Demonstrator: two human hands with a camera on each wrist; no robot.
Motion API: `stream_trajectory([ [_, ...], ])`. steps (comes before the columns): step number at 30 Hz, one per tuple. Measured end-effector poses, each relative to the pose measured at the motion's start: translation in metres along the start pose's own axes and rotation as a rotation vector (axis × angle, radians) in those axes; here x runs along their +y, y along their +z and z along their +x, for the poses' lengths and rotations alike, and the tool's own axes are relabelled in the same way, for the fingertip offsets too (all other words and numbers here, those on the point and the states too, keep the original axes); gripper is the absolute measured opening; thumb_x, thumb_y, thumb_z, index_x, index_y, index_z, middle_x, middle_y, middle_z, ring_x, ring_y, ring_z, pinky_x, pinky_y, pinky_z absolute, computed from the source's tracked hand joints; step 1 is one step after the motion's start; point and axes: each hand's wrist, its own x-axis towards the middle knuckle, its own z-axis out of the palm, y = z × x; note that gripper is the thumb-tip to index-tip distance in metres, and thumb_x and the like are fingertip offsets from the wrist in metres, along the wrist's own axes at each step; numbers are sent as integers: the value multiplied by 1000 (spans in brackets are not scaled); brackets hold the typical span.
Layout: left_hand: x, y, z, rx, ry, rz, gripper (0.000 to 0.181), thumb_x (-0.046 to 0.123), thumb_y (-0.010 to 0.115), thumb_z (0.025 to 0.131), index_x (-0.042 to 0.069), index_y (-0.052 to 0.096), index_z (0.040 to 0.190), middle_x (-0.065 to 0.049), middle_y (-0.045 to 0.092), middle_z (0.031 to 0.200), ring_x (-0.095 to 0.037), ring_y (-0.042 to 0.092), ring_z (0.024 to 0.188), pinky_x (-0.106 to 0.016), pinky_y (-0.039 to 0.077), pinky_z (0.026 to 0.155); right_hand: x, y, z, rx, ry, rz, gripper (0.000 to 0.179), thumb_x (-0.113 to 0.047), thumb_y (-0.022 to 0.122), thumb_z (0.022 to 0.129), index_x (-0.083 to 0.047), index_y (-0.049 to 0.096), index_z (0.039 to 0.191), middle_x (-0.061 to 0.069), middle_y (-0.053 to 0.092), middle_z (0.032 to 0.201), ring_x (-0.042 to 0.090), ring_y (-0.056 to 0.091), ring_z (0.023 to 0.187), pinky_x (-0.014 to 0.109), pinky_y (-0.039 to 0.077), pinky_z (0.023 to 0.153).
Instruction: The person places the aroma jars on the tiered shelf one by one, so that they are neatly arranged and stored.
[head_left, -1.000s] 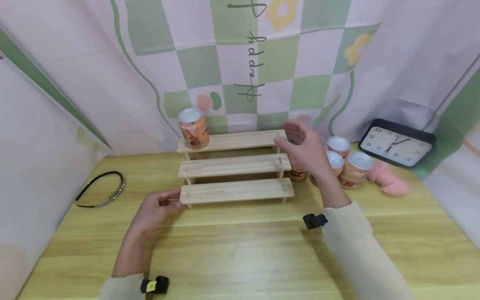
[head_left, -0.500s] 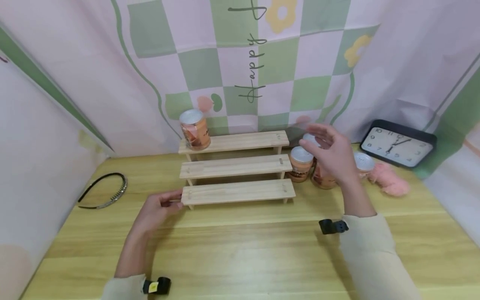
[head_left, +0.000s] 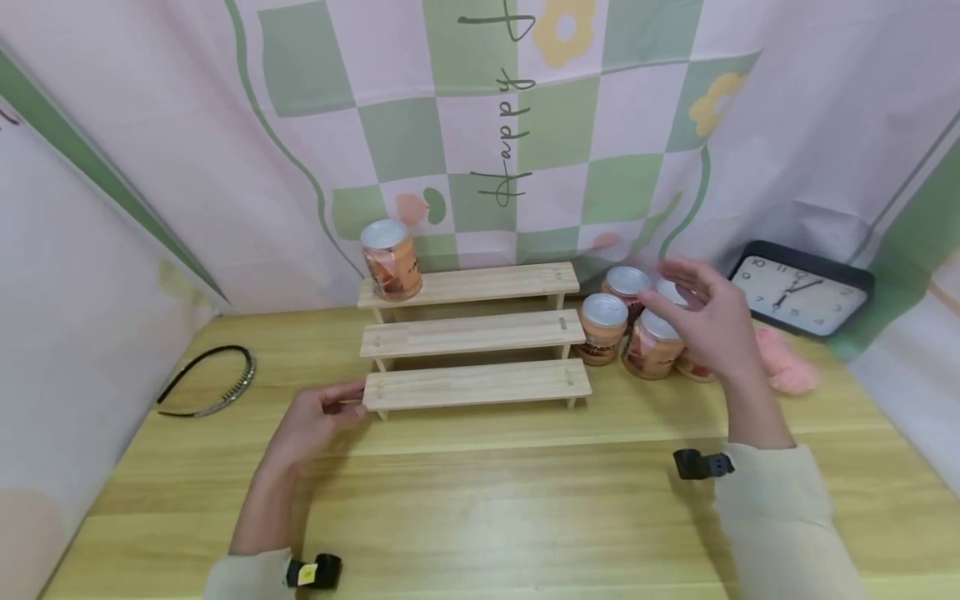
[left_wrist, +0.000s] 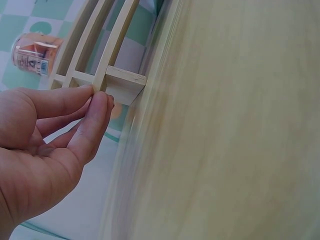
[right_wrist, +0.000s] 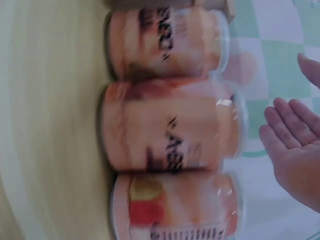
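Note:
A three-tier wooden display rack (head_left: 472, 333) stands on the table. My left hand (head_left: 311, 417) pinches the left end of its lowest board; in the left wrist view, thumb and fingertips (left_wrist: 101, 102) meet at the board's edge. One orange can (head_left: 393, 262) with a silver lid stands upright at the left of the top tier. To the right of the rack, several similar cans (head_left: 651, 350) stand close together. Above them hovers my right hand (head_left: 708, 321), fingers apart and holding nothing, partly covering the rear cans. The right wrist view has three cans (right_wrist: 172, 127) in a row, somewhat blurred.
A black headband (head_left: 243, 379) lies at the left of the table. At the right are a black-framed clock (head_left: 798, 287) and a pink fluffy bundle (head_left: 787, 362). A checked curtain (head_left: 555, 125) hangs right behind the rack.
My right hand has moved rightward, from beside the rack's top tier to over the can group, uncovering the nearer cans. The left hand has kept its hold on the rack.

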Motion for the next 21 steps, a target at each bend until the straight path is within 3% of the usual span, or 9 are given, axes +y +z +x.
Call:
stream_trajectory([
  [3,-1,0,0,-2,0,2,44,7,68,97,0,59,139,-20,64,131,-28,60,108,-34,49,83,6,-6,0,5,11,-26,64,-32,75,94,-4,51,146,15,54,145,22,48,136,25,39,110],
  [9,-3,0,3,6,-14,27,43,7,67,97,3,61,139,-16,66,131,-27,60,108,-35,48,86,21,-23,-2,17,5,-65,63,-27,76,93,-3,51,146,17,53,145,20,48,136,12,36,104],
  [14,-3,0,3,1,-7,37,43,6,66,97,3,60,139,-17,65,131,-28,60,108,-35,48,85,31,-34,-7,-13,1,-79,64,-24,76,94,-5,49,149,16,51,149,14,45,138,10,35,104],
  [18,-2,0,3,4,-5,38,43,7,67,97,2,60,139,-17,65,131,-27,60,108,-34,48,85,37,-40,-9,-18,-7,-80,65,-21,76,94,-3,47,150,21,48,150,13,42,139,10,31,106],
  [21,-2,0,2,5,-2,25,42,6,67,97,1,60,139,-19,65,131,-28,60,107,-34,49,84,42,-43,-9,-23,5,-99,68,-23,74,95,-3,43,152,23,42,154,19,37,143,15,27,112],
])
